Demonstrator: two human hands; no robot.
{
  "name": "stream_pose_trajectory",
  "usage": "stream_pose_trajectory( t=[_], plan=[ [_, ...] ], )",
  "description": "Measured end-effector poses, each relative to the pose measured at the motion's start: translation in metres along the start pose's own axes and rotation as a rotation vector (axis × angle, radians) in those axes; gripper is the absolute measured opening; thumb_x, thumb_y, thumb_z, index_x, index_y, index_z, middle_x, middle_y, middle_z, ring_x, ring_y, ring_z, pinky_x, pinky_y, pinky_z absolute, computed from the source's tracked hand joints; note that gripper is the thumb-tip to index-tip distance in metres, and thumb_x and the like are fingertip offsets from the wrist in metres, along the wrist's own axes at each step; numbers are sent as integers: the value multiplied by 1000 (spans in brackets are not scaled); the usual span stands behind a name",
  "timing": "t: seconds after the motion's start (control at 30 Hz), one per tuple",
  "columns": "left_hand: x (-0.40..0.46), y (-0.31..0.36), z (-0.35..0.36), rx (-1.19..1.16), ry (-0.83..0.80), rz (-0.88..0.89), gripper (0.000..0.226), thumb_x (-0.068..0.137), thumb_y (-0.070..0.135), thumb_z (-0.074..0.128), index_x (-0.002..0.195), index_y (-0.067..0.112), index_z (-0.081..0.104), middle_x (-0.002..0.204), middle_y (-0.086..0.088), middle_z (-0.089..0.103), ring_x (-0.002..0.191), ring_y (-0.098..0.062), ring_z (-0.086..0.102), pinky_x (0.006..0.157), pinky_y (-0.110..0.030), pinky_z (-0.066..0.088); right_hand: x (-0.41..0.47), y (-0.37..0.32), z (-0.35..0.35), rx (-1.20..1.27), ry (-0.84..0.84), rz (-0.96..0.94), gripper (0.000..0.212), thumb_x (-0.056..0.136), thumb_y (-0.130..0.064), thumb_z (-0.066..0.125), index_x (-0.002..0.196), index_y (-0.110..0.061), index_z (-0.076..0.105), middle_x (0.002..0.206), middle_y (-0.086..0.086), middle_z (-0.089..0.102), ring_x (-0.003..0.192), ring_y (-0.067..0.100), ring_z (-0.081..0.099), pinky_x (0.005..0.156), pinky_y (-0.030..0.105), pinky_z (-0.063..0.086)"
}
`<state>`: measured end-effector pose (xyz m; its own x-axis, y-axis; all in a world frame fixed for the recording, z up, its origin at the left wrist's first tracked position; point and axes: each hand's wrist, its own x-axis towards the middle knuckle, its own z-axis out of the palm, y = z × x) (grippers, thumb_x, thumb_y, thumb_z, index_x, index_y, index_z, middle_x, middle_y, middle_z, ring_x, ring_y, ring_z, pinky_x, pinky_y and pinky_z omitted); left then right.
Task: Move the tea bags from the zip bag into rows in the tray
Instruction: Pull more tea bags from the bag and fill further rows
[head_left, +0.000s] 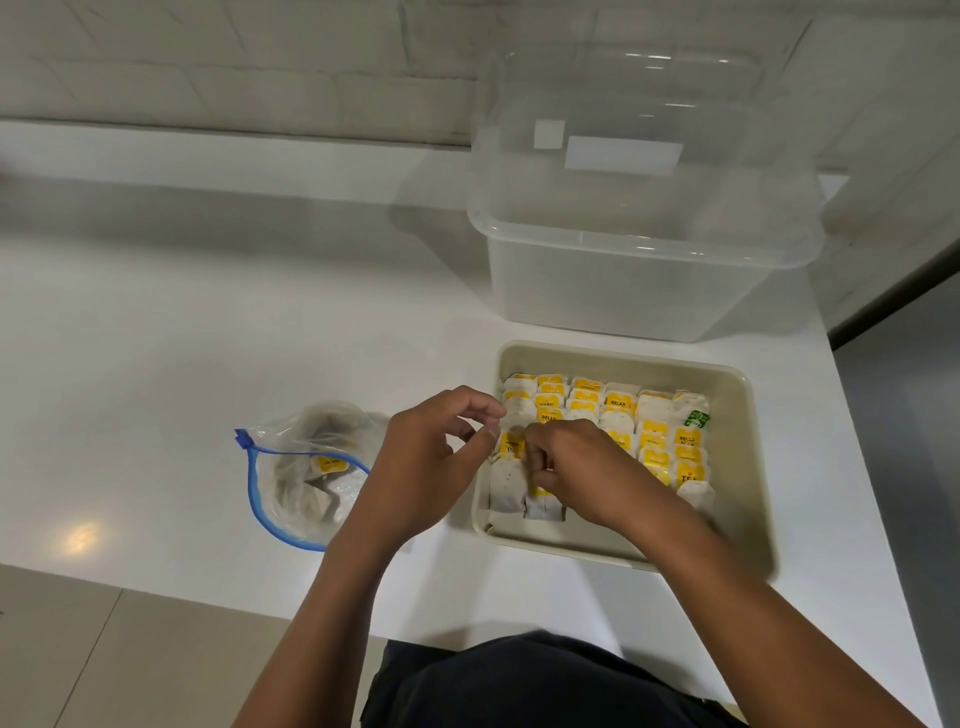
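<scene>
Left hand (431, 457): hovering at tray's left edge, fingers loosely curled, thumb and forefinger nearly meeting; cannot tell whether anything thin is pinched there.
Right hand (566, 467): down inside the tray, fingers curled onto a tea bag (543, 506) in the near-left columns.
Tray (737, 467): beige, right of centre on the white counter (156, 338); rows of yellow-tagged tea bags (623, 415) filling most of it, near strip bare.
Zip bag (306, 467): lying open to the left of the tray, several bags left inside.
Step in hand: seating one bag at the near end of a left column.
Doing it well: press flat, tag up, edge tucked against its neighbour; keep the string from snagging adjacent bags.
Clear lidded tub (639, 260): just beyond the tray, not involved.
</scene>
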<state>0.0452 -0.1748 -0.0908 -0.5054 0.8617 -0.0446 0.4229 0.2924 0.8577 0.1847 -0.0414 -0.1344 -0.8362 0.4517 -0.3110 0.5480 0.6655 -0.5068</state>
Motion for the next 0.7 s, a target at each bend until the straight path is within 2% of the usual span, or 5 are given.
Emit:
stream_pose_trajectory(
  t=[0.23,0.43,0.53,0.63,0.7],
  plan=[
    [-9,0,-2,-8,7,19,18,91,15,68,96,32,70,95,21,69,83,-5,65,68,-11,45,-16,-13,-16,25,168,-39,6,92,-20,61,86,-21,63,88,-4,60,83,15,57,73,34,49],
    [-27,1,-26,55,34,-8,12,92,22,68,97,34,69,93,24,67,78,-7,65,68,-11,46,-33,-56,-30,147,245,-121,6,93,-24,63,88,-27,63,82,-12,63,66,-6,53,62,18,39],
    [-42,-11,-53,153,52,-77,13,90,27,69,99,36,66,86,24,65,68,-12,64,61,-11,45,-33,-86,-25,251,270,-139,2,93,-25,65,94,-26,65,75,-14,62,67,1,58,62,12,40],
    [-59,-32,-82,300,55,-215,12,90,34,69,95,42,62,79,25,64,70,2,63,62,-7,41,-28,-118,-6,379,251,-137,10,94,-22,63,102,-26,67,76,-13,63,67,8,60,64,10,42],
    [-68,-48,-93,350,97,-254,11,91,32,69,99,38,67,82,25,65,70,5,63,68,-12,44,-20,-137,11,408,221,-138,14,95,-22,60,104,-28,68,80,-12,65,68,7,62,66,11,44]
  ],
)
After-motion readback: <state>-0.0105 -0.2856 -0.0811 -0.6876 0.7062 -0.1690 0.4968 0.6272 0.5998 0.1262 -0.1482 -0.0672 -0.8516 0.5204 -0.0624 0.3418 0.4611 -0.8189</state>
